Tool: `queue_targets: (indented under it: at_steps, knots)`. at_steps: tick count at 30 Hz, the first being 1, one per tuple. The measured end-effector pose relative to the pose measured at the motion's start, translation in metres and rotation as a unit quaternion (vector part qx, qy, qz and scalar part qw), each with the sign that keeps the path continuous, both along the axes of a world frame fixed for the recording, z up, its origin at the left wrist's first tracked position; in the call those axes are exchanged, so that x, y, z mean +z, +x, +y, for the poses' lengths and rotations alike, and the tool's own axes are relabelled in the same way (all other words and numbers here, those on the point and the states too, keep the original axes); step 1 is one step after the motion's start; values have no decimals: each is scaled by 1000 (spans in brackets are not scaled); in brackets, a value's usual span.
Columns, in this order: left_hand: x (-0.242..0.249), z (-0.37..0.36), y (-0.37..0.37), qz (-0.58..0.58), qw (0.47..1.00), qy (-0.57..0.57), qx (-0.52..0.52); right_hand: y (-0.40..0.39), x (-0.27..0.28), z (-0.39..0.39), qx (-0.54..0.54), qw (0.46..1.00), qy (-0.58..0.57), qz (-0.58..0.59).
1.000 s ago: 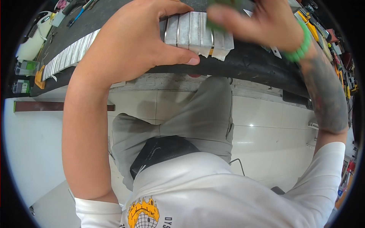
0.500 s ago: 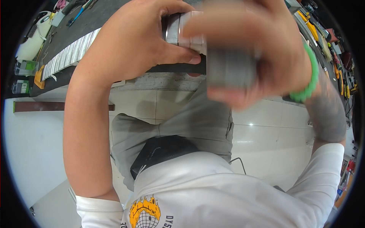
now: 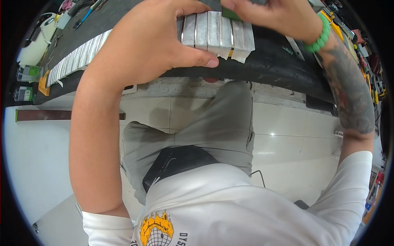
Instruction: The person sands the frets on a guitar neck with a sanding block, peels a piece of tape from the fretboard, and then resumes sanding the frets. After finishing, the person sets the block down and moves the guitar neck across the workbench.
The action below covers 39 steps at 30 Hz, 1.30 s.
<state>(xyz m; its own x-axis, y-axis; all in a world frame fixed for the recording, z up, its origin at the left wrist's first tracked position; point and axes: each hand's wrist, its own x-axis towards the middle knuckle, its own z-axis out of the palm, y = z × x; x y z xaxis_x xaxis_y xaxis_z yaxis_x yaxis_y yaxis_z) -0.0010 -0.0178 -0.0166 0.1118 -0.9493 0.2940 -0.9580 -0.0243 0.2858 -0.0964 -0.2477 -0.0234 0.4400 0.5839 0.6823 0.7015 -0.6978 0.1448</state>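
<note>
A row of silver, slab-like blocks (image 3: 209, 33) stands side by side on the dark bench mat, their near ends wrapped in ragged pale film. My left hand (image 3: 160, 41) clasps this row, the thumb along its near side and the fingers reaching over the far side. At the row's right end, my right hand (image 3: 275, 16) is closed on a green piece (image 3: 230, 13) resting against the tops of the blocks. Most of that piece is hidden by the hand and the frame's upper edge. A green bead bracelet (image 3: 322, 35) circles my right wrist.
Another long row of silver blocks (image 3: 78, 55) lies left of my forearm, with a yellow bracket (image 3: 43, 86) at its end. Small clear boxes (image 3: 28, 74) sit at the left edge. Various tools (image 3: 366, 82) line the right side. My legs are below the bench edge.
My right hand has moved up and away from the blurred grey block it held in front of the row. More silver blocks now show at the right end, and the green piece is visible.
</note>
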Motion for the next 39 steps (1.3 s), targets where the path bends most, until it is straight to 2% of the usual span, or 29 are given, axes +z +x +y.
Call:
queue_targets:
  at_steps: [1, 2, 3, 4, 6, 7, 8, 10, 11, 13, 15, 16, 18, 20, 21, 22, 24, 25, 26, 27, 29, 30, 32, 34, 35, 36, 37, 39]
  knots:
    - [-2, 1, 5, 0, 1000, -1, 0, 0, -1, 6, 37, 999, 17, -10]
    - [-5, 2, 9, 35, 998, -21, -45, -1, -3, 9, 75, 996, 35, -16]
    - [-6, 1, 13, 66, 993, -43, -90, 3, 1, 6, 62, 992, -110, -1]
    - [-6, 0, 14, 65, 993, -47, -88, 4, -1, 7, 65, 992, -113, -1]
    - [-5, -3, 8, 179, 984, -2, 6, 1, -8, 17, 108, 992, 65, 1]
    - [6, -1, -2, 25, 998, 50, 22, 4, 2, -5, -2, 999, -1, 33]
    - [2, -1, 2, 23, 998, 53, 21, 0, 1, -10, -3, 999, 2, 32]
    - [-7, 1, 11, 25, 999, -35, -26, -2, 6, -2, -59, 998, -15, 24]
    - [-9, 2, 10, 27, 999, -38, -24, -4, -5, 15, 70, 998, 3, -1]
    - [8, -2, -10, 9, 999, 33, -10, 1, -3, 15, 59, 998, -9, 8]
    - [-4, 0, -1, 21, 1000, 17, -3, -2, -5, 12, 22, 999, -20, 25]
    - [-10, 2, 9, 25, 1000, -5, 9, 28, -15, -21, 35, 999, 11, -20]
    - [-12, 2, 15, -10, 999, -23, -22, 28, -16, -33, 22, 998, 49, 17]
    - [-1, 0, 4, 80, 996, 20, -16, -9, 0, 19, 79, 995, 43, 43]
    - [-3, 1, 7, 83, 996, 19, -14, -11, 0, 10, 83, 990, -90, 66]
    - [-6, 1, 11, 74, 997, 8, -20, -1, -4, 4, 85, 990, -92, 66]
    - [-18, -3, 21, 66, 997, 1, -31, 14, -16, -9, 69, 997, 2, 26]
    - [-26, -5, 28, 15, 1000, -13, -11, 7, 5, -10, -3, 992, -122, -40]
    - [-33, -6, 33, -35, 999, -24, 8, 24, -5, -30, -4, 1000, 6, 17]
    - [-32, -7, 31, -35, 999, -23, 7, 17, -4, -21, 14, 1000, 5, 7]
    - [-28, -10, 28, 150, 988, 5, -17, 0, -7, 10, 36, 999, 0, 1]
    - [-24, -6, 26, 154, 988, 2, -17, -7, -19, 28, 74, 996, 43, -9]
    - [-16, 3, 17, 26, 999, -30, -34, -12, -12, 33, 111, 990, 82, -20]
    - [-20, 2, 17, 2, 999, -42, -31, -15, 25, 10, -103, 986, -62, 118]
    - [-21, 2, 16, -22, 998, -51, -25, 6, 10, -25, -147, 987, -33, 57]
    - [-20, 3, 11, -21, 998, -50, -29, 22, 8, -47, -141, 990, -9, 24]
    - [-15, 3, 4, -37, 999, -36, -7, 24, 5, -46, -132, 960, 181, 170]
    - [-8, 3, 0, -44, 999, -23, 18, 15, 13, -38, -125, 967, 159, 154]
